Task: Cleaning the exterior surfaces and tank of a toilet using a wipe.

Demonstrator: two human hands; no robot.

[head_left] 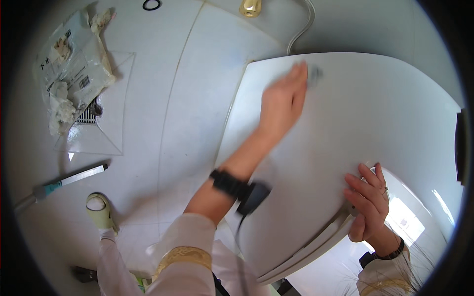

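My left hand [284,98] reaches over a broad, smooth white surface [316,128], which looks like the side of a toilet. Its fingers are bent and pressed together, blurred by motion. Right beside the fingertips is a small grey smear [316,74]; I cannot make out whether it is held or lies on the surface. At the lower right, my right hand [368,200] rests with fingers stretched out near the end of the pale toilet seat or lid edge [301,254]. A black strap with a dark block sits on my left wrist, with a cable hanging from it.
A torn plastic package [81,64] with crumpled tissue partly covers a floor drain [88,116]. Below lies a long-handled tool [74,178], near a light green slipper [100,212] on a foot. A black ring [151,5], a gold fitting [251,7] and a braided hose [308,22] are at the far side.
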